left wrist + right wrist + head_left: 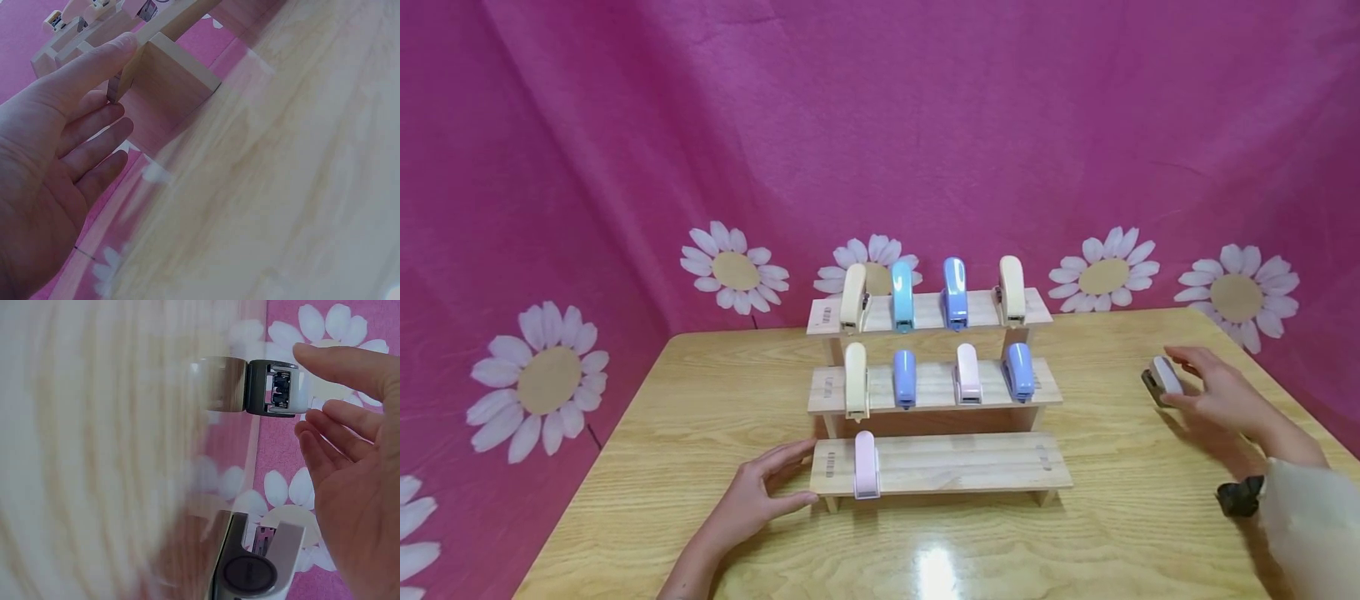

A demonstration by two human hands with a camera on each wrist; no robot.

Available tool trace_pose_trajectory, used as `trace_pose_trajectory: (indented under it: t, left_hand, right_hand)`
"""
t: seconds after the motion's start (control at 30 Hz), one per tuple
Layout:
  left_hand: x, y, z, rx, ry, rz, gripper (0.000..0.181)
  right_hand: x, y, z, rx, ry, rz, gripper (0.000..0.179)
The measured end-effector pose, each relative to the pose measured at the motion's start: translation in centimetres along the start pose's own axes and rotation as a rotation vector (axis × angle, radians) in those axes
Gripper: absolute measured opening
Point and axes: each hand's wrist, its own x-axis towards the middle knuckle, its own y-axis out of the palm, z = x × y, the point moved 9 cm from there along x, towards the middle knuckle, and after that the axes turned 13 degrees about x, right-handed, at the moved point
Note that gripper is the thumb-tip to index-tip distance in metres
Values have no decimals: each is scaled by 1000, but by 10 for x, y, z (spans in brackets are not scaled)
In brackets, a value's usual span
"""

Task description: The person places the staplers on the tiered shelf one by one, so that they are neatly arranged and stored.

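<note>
At the right of the table, my right hand [1225,396] has its thumb and fingertips at opposite sides of a stapler [1167,377] with a pale grey top and dark base. In the right wrist view this stapler [275,389] stands end-on; a second grey stapler [253,562] with a round pivot lies nearer the camera, not visible in the head view. My left hand [747,504] touches the left end of a wooden three-step display rack [958,467], thumb at the front corner, fingers behind. A pink stapler [867,467] stands on the bottom step near it.
Several staplers fill the upper steps, including a cream stapler [856,383] and a light-blue stapler [902,297]. The rack stands on a wood-grain table [737,367]. A magenta cloth [925,150] with daisies hangs behind and at the sides.
</note>
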Motion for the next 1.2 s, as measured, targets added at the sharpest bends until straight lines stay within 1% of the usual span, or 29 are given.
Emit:
trace_pose_trajectory:
  t: [0.13, 0.3, 0.4, 0.6, 0.77, 0.93, 1.07, 1.2]
  left_hand:
    - [0, 0, 1, 14, -5, -2, 66]
    - [0, 0, 2, 19, -12, 2, 66]
    - [0, 0, 2, 13, -14, 3, 66]
    - [0, 1, 1, 5, -6, 2, 65]
    - [1, 0, 3, 12, -12, 3, 66]
    - [1, 1, 3, 7, -14, 8, 67]
    - [1, 1, 3, -2, -20, 12, 67]
    - [1, 1, 3, -7, -16, 7, 68]
  right_hand:
    - [1, 4, -2, -8, 9, 33, 79]
    - [3, 9, -7, -14, 76, 95, 80]
    - [4, 9, -9, -14, 94, 105, 80]
    - [3, 1, -7, -55, 72, 31, 81]
    - [0, -3, -2, -43, 44, -28, 76]
    - [-2, -7, 10, -43, -11, -108, 69]
    - [-5, -10, 23, -35, -48, -171, 68]
    - [-8, -11, 41, -10, -125, -231, 68]
